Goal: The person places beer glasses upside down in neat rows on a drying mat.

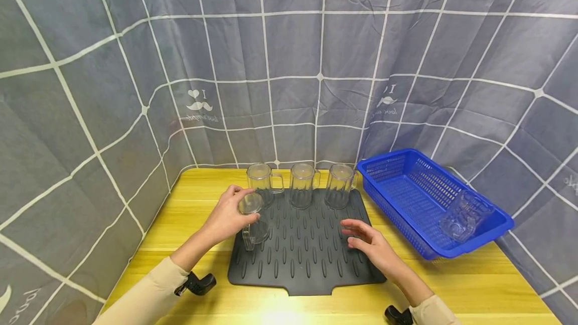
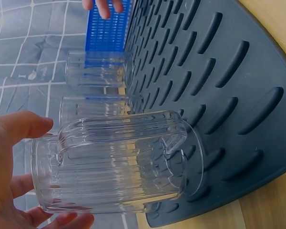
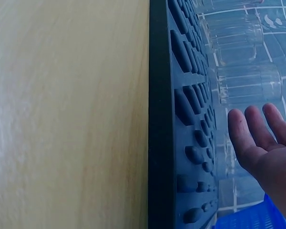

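My left hand [image 1: 229, 215] holds a clear glass mug [image 2: 119, 167] by its upper end, thumb on the near side and fingers round the far side. The mug stands mouth down at the left part of a dark ribbed drying mat [image 1: 307, 260], its handle toward me. Behind it, three similar mugs line the mat's back edge: a left mug [image 1: 260, 184], a middle mug [image 1: 301, 189] and a right mug [image 1: 338, 189]. Over the mat's right side, my right hand [image 1: 372, 247] hovers with loosely bent fingers and holds nothing.
A blue perforated basket [image 1: 397, 209] stands on the wooden table [image 1: 189, 204] to the right of the mat. Clear glassware [image 1: 465, 217] lies at its near right end. A grey checked curtain [image 1: 293, 104] hangs behind and along both sides.
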Motion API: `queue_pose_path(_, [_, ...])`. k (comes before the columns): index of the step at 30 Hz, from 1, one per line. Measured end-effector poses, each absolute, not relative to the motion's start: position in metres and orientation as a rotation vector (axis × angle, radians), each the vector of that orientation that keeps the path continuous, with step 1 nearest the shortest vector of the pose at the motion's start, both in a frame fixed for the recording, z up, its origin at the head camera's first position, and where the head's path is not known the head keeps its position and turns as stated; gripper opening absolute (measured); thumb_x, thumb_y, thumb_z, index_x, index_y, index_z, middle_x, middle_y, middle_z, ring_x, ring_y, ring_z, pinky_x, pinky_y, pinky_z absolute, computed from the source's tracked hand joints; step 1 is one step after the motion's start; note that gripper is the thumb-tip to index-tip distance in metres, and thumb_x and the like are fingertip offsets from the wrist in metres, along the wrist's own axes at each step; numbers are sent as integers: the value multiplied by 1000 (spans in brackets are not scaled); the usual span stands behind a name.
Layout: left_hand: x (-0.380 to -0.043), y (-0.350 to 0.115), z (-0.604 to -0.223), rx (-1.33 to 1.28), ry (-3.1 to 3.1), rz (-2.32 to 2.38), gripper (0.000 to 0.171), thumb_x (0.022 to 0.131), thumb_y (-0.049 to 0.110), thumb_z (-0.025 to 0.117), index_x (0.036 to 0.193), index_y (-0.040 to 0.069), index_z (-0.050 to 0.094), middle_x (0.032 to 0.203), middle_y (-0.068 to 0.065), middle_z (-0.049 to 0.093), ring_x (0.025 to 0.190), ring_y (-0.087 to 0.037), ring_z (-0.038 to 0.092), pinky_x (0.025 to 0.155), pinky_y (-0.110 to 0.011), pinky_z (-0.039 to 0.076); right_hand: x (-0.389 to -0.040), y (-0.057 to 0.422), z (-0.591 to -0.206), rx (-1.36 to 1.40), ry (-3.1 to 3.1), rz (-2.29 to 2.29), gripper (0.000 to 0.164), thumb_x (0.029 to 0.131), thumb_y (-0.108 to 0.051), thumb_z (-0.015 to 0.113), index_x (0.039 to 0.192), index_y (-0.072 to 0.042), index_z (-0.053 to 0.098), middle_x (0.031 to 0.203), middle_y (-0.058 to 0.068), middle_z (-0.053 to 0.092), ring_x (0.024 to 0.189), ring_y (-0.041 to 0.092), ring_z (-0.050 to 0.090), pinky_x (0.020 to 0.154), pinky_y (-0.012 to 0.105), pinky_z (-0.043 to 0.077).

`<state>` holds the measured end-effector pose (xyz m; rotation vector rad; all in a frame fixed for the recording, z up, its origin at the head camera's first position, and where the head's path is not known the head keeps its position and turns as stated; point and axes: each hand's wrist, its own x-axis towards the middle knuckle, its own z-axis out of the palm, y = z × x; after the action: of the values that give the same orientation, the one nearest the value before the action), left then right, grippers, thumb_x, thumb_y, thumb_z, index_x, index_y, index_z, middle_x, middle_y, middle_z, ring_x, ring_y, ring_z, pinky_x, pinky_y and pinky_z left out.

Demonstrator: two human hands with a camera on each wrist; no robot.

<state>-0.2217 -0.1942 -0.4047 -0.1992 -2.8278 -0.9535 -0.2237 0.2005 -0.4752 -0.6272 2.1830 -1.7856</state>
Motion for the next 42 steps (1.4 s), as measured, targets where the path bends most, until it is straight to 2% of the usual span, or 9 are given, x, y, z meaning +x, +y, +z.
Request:
queue_pose_path(4, [-221, -193, -405, -197, -2829, -945, 66, 84, 33, 80, 143, 13, 57, 132, -11, 50, 121, -34, 50, 90, -52, 50, -223, 201, -474, -632, 2188, -1788, 43, 104, -14, 55, 146, -5, 48, 153, 28, 39, 136, 33, 50, 97, 34, 54])
queue_pose_path(8, [-221, -192, -406, -198, -2822, -937, 65, 85, 31, 79, 143, 13, 57, 135, -13, 49, 125, -36, 48, 93, -55, 49, -223, 202, -473, -644, 2188, -1787, 43, 104, -16, 56, 145, -5, 48, 153, 29, 39, 136, 32, 51, 98, 37, 53])
queue_pose_path(15, [-221, -192, -408, -221, -2826, -932, 67, 85, 33, 79, 144, 13, 55, 140, -14, 50, 131, -37, 46, 99, -59, 47, -223, 202, -471, -666, 2191, -1788, 43, 104, -16, 56, 145, -5, 49, 152, 29, 40, 129, 12, 56, 98, 41, 53])
queue_pose_path(20, [-220, -191, -407, -243, -2825, -938, 69, 84, 36, 80, 145, 15, 55, 141, -13, 50, 133, -37, 46, 100, -58, 46, -224, 202, -469, -660, 2206, -1782, 44, 103, -18, 59, 144, -5, 49, 149, 26, 45, 129, 15, 56, 98, 42, 53])
queue_pose_path(27, [-218, -189, -406, -270, -2819, -918, 72, 84, 41, 80, 146, 16, 53, 145, -13, 48, 137, -37, 42, 102, -59, 44, -227, 200, -462, -670, 2225, -1767, 45, 102, -20, 61, 143, -7, 51, 147, 19, 49, 124, 5, 57, 99, 37, 53])
queue_pose_path(32, [-213, -184, -400, -285, -2780, -903, 71, 85, 42, 79, 146, 16, 53, 149, -14, 44, 141, -38, 38, 106, -61, 41, -228, 202, -457, -662, 2243, -1752, 44, 102, -21, 61, 143, -9, 51, 148, 17, 49, 126, 7, 56, 99, 35, 53])
queue_pose_path(37, [-207, -178, -393, -315, -2730, -888, 69, 86, 40, 79, 144, 13, 55, 150, -15, 45, 142, -39, 39, 107, -61, 40, -229, 205, -453, -687, 2270, -1732, 43, 103, -20, 60, 143, -8, 51, 147, 19, 50, 130, 20, 55, 99, 37, 53])
queue_pose_path(42, [-200, -172, -389, -395, -2675, -894, 65, 87, 36, 79, 144, 14, 54, 150, -12, 45, 142, -36, 40, 107, -59, 42, -228, 208, -446, -659, 2305, -1701, 43, 102, -19, 61, 143, -11, 52, 147, 15, 50, 131, 22, 54, 96, 28, 52])
